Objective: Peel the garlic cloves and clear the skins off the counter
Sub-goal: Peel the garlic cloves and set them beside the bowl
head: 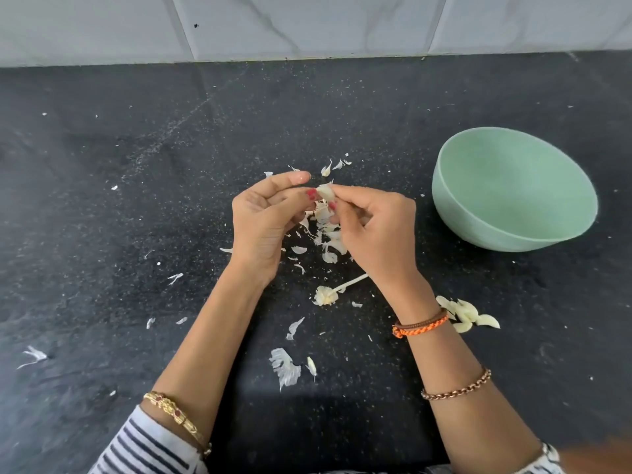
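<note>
— What are the two hands doing?

— Both meet over the black desk (102, 234), left of the green bowl (513, 189). The right hand (372, 230) pinches a garlic clove (325, 192) between its thumb and forefinger; that grip is closed on the clove, the other fingers curled under. The left hand (263, 220) faces it, palm turned inward, its forefinger stretched out above the clove and its thumb, with a red nail, touching the clove's left side. Its lower fingers curl toward some loose skin hanging below the clove. Whether the left grip truly clamps the clove or only rests against it, I cannot tell.

— And the bowl?

— It stands upright on the desk, well to the right of the hands. The part of its inside that shows holds nothing I can make out.

— Where is the rest of the garlic?

— A small pile of peeled cloves (468, 316) lies nearer the person than the bowl, just beside the right wrist with its orange braided band (420, 328). The bare stalk and root of the bulb (328, 294) lies left of that pile, between the forearms.

— The skins?

— Papery skins (328, 241) lie thickest under the hands, left of the bowl, and scatter toward the person; one larger flake (285, 367) sits between the forearms, and stray bits reach far left of the bowl.
</note>
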The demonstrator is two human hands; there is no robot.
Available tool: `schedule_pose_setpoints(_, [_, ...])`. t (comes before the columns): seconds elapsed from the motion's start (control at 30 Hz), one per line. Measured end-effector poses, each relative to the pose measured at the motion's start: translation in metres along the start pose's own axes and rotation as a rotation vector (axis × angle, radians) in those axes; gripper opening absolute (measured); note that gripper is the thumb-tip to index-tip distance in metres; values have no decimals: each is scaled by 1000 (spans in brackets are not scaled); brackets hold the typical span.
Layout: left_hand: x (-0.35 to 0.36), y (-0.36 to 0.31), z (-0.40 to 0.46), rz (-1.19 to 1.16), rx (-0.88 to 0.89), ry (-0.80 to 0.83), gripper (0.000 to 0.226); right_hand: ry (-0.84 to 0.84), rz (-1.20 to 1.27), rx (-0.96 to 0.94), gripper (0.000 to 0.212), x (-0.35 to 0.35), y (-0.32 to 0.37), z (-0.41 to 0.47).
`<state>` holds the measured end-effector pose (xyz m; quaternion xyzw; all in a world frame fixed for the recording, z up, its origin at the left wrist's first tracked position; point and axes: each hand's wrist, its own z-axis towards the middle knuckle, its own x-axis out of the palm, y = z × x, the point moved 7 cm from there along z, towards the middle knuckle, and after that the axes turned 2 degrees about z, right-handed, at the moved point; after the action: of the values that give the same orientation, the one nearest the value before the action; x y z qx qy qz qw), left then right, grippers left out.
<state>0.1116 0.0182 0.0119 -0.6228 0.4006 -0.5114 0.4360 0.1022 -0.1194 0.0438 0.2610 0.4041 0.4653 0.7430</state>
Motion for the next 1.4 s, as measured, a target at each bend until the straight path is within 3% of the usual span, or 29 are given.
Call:
schedule_pose_setpoints(0.23, [2, 5, 0, -94, -98, 26, 29, -34, -210, -274, 20, 1, 12, -3])
schedule_pose_setpoints(0.37, [4, 6, 0, -149, -93, 12, 22, -54, -247, -352, 22, 3, 19, -6])
schedule_pose_setpoints(0.77, [5, 2, -1, -119, -46, -70, 20, -57, -304, -326, 16, 10, 24, -8])
schedule_pose_setpoints(1.03, [12, 7, 1, -262, -170, -77, 57, -110, -303, -365, 17, 9, 26, -10])
schedule_pose_setpoints(1.2, [21, 13, -1, -349, -317, -94, 54, -160, -383, -450, 12, 1, 28, -10])
schedule_pose_setpoints(1.4, [31, 10, 1, -366, -464, -60, 30, -241, -426, -578, 8, -6, 34, -12])
